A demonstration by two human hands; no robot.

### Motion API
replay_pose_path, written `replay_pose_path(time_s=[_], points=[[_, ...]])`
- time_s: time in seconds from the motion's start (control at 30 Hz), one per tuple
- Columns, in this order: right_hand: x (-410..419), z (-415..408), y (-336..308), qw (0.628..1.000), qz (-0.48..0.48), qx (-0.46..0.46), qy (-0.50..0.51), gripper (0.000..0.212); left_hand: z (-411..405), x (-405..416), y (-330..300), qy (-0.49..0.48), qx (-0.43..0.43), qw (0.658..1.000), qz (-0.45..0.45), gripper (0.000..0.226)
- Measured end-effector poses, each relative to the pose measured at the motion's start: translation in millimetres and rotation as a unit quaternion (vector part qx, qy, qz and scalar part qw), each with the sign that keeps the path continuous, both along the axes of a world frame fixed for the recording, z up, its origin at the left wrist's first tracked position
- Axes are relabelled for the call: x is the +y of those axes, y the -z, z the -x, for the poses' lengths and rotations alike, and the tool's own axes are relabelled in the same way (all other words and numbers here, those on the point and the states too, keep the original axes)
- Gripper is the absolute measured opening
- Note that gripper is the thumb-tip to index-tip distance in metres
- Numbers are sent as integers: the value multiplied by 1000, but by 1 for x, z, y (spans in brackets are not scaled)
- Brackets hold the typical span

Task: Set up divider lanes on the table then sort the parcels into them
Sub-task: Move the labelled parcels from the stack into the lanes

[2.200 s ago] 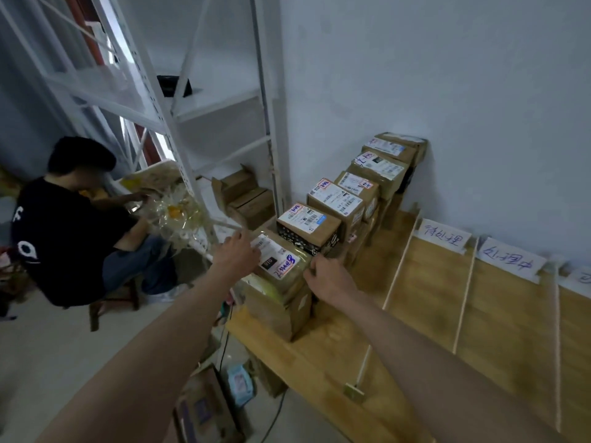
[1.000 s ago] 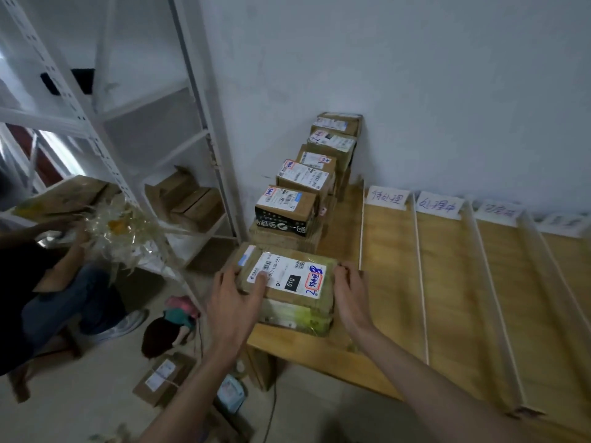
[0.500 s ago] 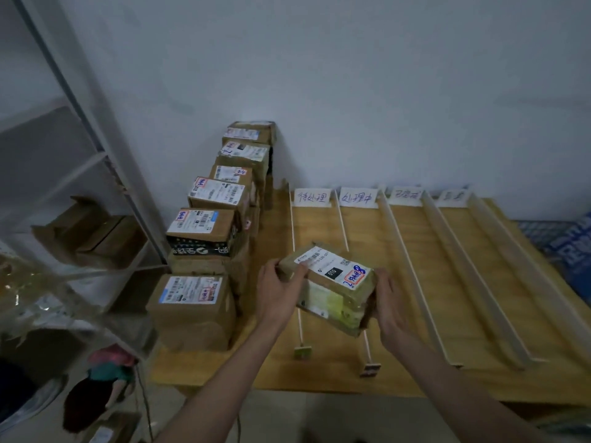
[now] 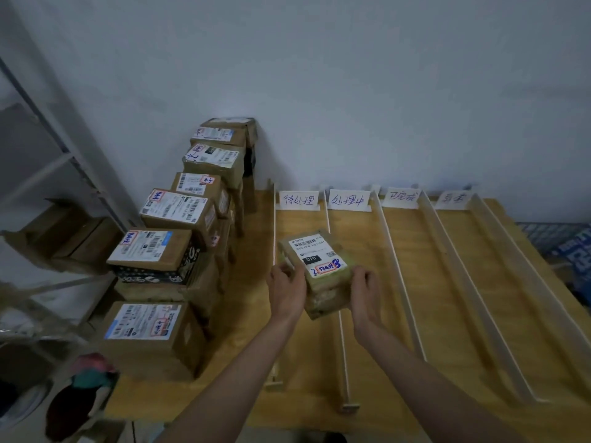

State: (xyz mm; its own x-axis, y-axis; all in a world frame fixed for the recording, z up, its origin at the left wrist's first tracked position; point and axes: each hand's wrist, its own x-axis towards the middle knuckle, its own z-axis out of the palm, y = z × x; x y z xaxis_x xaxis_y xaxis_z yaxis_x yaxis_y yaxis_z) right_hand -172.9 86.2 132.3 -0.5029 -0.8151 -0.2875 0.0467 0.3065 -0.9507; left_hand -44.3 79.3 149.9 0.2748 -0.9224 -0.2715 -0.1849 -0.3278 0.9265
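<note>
Both hands, left hand (image 4: 285, 290) and right hand (image 4: 364, 290), were clamped on the taped cardboard parcel (image 4: 316, 271) by its side edges; it looked light, stiff and a bit slick.

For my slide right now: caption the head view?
Both hands hold a labelled parcel above divider lanes.

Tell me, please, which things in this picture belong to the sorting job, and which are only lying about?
For the job:
- parcel, held by left hand and right hand
- stacked parcels
- divider strips
- lane labels
- table

Lying about:
- metal shelving
- empty cartons on it
- coloured bundle on the floor
</note>
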Motion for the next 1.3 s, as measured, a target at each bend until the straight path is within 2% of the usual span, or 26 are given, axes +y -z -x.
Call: replay_pose_path(time_s=[0.2,0.33,0.43,0.57,0.8,0.97,1.03,1.1,1.17,1.3], points=[[-68,27,4,984,-14,67,-165,30,7,-72,5,15,-77,997,3,44],[-108,29,14,969,-17,116,-218,36,11,-108,10,13,-121,993,3,44],[-134,26,17,961,-12,120,-249,39,12,-130,16,16,-127,992,6,46],[-170,21,28,958,-30,130,-252,52,9,-160,29,35,-130,991,19,45],[-236,9,57,956,-72,148,-243,50,-2,-231,64,66,-124,990,-11,42],[-294,5,120,957,-89,143,-238,74,-8,-283,99,82,-159,983,-39,38],[-308,1,128,951,-102,146,-251,65,-9,-301,114,77,-181,979,-51,37],[-318,-5,129,944,-119,149,-269,44,-11,-316,129,71,-195,976,-64,36],[-327,-7,144,940,-130,150,-277,38,-13,-328,145,70,-201,974,-78,37],[-342,-12,183,941,-138,144,-273,65,-21,-341,174,72,-220,967,-102,41]])
